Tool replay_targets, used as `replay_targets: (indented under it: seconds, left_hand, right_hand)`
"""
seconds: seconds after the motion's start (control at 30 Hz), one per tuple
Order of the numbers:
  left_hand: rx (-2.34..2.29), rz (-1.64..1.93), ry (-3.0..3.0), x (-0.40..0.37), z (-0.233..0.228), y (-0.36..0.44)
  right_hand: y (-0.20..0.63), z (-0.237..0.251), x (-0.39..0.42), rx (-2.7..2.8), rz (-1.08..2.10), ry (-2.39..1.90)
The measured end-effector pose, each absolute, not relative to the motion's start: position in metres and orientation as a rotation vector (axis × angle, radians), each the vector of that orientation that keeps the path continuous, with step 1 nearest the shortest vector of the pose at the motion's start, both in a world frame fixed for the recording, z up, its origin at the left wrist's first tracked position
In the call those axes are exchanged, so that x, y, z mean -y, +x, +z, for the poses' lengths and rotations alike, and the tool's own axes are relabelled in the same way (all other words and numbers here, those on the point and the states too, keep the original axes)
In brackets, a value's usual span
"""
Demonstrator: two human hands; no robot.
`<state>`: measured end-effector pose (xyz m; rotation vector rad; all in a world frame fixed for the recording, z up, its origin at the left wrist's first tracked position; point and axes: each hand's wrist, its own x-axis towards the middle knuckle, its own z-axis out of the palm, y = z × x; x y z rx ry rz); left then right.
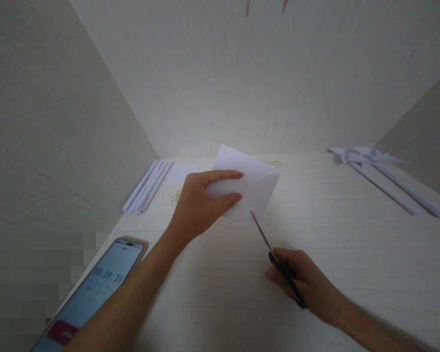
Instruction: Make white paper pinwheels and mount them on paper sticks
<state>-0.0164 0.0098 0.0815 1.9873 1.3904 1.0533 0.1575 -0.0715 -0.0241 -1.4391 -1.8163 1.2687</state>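
My left hand (205, 200) grips a square sheet of white paper (254, 183) by its left side, thumb and forefinger lying over the near face. A faint crease runs toward the sheet's right corner. In my right hand (300, 278) is a pair of scissors (283, 276) with black handles. Its blades point up and left, and their tips are at the paper's lower edge. Whether the blades have entered the paper I cannot tell.
Rolled white paper sticks (148, 186) lie at the left wall, with a flat white sheet (181, 173) beside them. Two paper pinwheels (366, 156) on rolled sticks rest at the right. A phone (102, 278) showing a timer lies at the lower left, partly under my left forearm.
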Motion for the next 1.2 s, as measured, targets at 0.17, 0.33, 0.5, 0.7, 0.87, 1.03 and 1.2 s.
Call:
replay_targets:
  seconds: [0.17, 0.33, 0.5, 0.7, 0.87, 1.03, 1.2]
  left_hand:
    - [-1.373, 1.049, 1.975, -0.010, 0.081, -0.017]
    - [-1.338, 1.052, 1.938, -0.011, 0.082, -0.017]
    - [-1.272, 0.990, 1.894, -0.011, 0.080, -0.016]
    - [-1.261, 0.973, 1.886, -0.008, 0.074, -0.014]
    - [-1.219, 0.956, 1.885, -0.008, 0.073, -0.014]
    - [-1.189, 0.959, 1.870, -0.006, 0.072, -0.013]
    - [-1.176, 0.965, 1.877, -0.004, 0.071, -0.014]
  right_hand:
    - [0.158, -0.024, 0.071, 1.811, 1.267, -1.430]
    - [0.157, -0.023, 0.071, 1.781, 1.298, -1.425]
    - [0.156, -0.022, 0.073, 1.745, 1.329, -1.402]
    - [0.155, -0.019, 0.073, 1.729, 1.362, -1.372]
    - [0.154, -0.016, 0.071, 1.749, 1.350, -1.332]
    - [0.153, -0.013, 0.072, 1.755, 1.344, -1.308]
    - [0.153, -0.012, 0.071, 1.745, 1.372, -1.312]
